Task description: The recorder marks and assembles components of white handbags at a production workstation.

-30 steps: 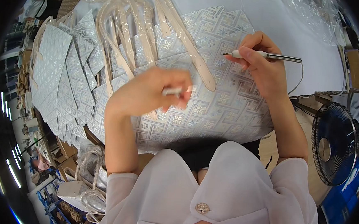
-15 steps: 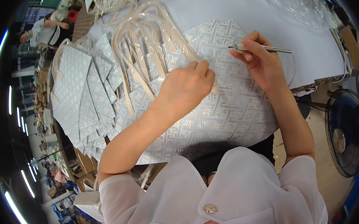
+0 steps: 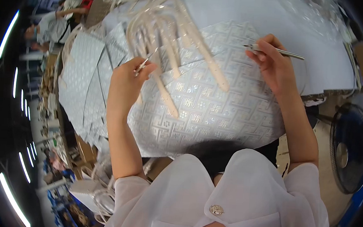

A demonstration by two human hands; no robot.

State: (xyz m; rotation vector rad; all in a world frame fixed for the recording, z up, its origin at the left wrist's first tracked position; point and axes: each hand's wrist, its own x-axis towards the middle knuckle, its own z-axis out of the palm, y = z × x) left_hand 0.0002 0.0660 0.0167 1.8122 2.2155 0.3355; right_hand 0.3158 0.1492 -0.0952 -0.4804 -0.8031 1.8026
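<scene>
My left hand (image 3: 127,83) is raised over the left part of the work, thumb and fingers closed on a small, slender shiny metal piece (image 3: 145,62) whose kind I cannot make out. In my right hand (image 3: 275,71) is a slim silver pen-like tool (image 3: 292,55), its dark tip pointing left over the sheet. Beneath both hands spreads a silvery-white patterned sheet (image 3: 214,115) with a woven-line design. Several beige bag handles (image 3: 202,52), partly wrapped in clear plastic, lie across it, their flat ends toward me.
Overlapping patterned pieces (image 3: 84,78) are piled at the left of the white table (image 3: 254,7). Clear plastic film (image 3: 316,15) lies at the far right. A black fan (image 3: 347,153) stands beyond the right edge. Another person (image 3: 49,28) works at the far left.
My left hand has left the handle ends on the sheet, moved left and now holds a small shiny piece. My right hand with the pen-like tool has shifted slightly right in view.
</scene>
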